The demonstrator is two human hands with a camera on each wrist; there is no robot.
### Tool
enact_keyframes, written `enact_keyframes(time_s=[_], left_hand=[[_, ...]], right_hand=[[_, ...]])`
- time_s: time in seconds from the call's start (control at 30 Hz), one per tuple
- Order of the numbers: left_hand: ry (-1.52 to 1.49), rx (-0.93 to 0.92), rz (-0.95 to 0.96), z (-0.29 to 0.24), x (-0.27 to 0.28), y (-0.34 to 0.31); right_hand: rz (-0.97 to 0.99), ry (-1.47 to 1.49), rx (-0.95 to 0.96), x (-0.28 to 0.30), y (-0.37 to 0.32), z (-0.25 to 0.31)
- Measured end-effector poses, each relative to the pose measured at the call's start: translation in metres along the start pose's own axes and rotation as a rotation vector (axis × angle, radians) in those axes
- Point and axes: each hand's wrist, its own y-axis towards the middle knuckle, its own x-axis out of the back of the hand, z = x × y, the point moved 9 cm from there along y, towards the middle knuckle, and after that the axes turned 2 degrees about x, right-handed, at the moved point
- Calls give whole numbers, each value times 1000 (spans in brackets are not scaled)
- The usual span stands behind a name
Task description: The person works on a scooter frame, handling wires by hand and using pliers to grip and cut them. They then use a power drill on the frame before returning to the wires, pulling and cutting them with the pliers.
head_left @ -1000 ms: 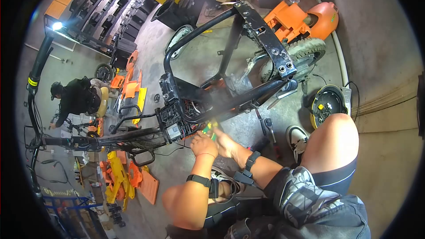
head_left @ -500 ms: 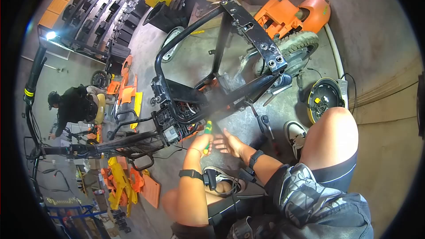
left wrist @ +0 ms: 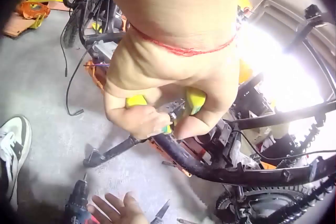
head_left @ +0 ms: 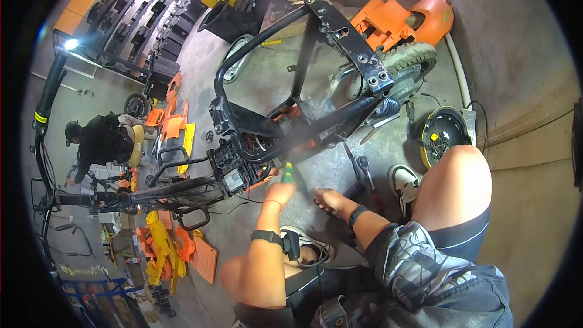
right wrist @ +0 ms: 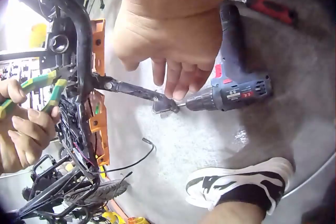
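My left hand (head_left: 279,193) grips a pair of pliers (right wrist: 39,81) with green and yellow handles spread apart. The pliers' head reaches in at a tube of the black vehicle frame (head_left: 349,41), beside exposed wiring. Lower and to the right, my right hand (right wrist: 170,45) hangs over the floor with its fingers loosely extended and holds nothing. Just beyond its fingertips in the right wrist view lies a dark cordless drill (right wrist: 231,92), its bit close to a black metal bar (right wrist: 131,90) attached to the frame.
A red-and-black-handled tool (right wrist: 270,9) lies on the floor past the drill. An upturned yellow-rimmed helmet (head_left: 427,152) holding small parts stands by my knee. Orange body panels (head_left: 388,21) sit behind the rear wheel (head_left: 419,58). Another person (head_left: 106,140) bends over at the far left.
The hands were together at the pliers and have separated. My right hand has let go and moved right and down, over the drill. The left keeps the pliers near the frame.
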Motion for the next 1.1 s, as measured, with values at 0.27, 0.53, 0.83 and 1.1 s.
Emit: enact_keyframes(time_s=[0.27,0.53,0.83,1.1], left_hand=[[898,-228,-838,-36,17,-33],[-290,50,202,20,-22,14],[978,-196,-902,-28,9,-29],[-361,44,160,20,-32,9]], right_hand=[[-107,-179,25,17,-3,-2],[-199,-555,89,42,10,-17],[-262,-696,98,52,-8,-2],[-198,-852,173,46,-8,-3]])
